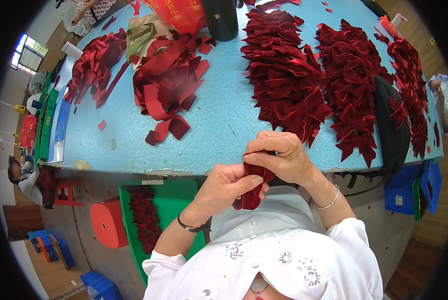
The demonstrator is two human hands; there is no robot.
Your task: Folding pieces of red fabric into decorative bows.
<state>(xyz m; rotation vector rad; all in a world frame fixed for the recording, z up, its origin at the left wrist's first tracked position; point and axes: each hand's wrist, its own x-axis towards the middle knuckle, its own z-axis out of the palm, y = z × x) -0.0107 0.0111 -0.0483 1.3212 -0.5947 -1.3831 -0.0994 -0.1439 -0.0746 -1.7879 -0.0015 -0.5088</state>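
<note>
A dark red velvet ribbon (250,199), folded into a loop, is held up in front of my chest near the table's front edge. My left hand (223,186) pinches its lower part between thumb and fingers. Higher up, my right hand (286,159) grips the top fold with thumb and forefinger. Part of the ribbon is hidden behind my fingers. Beyond my hands, on the blue table (219,120), lie a loose heap of cut red ribbon strips (166,82) and a long pile of dark red bows (284,75).
More bows (349,80) are piled to the right, beside a black bag (391,125). A dark cup (221,20) and a red bag (179,15) stand at the back. Below the table edge are a green crate (171,220) with bows and a red roll (109,223). Other people sit around.
</note>
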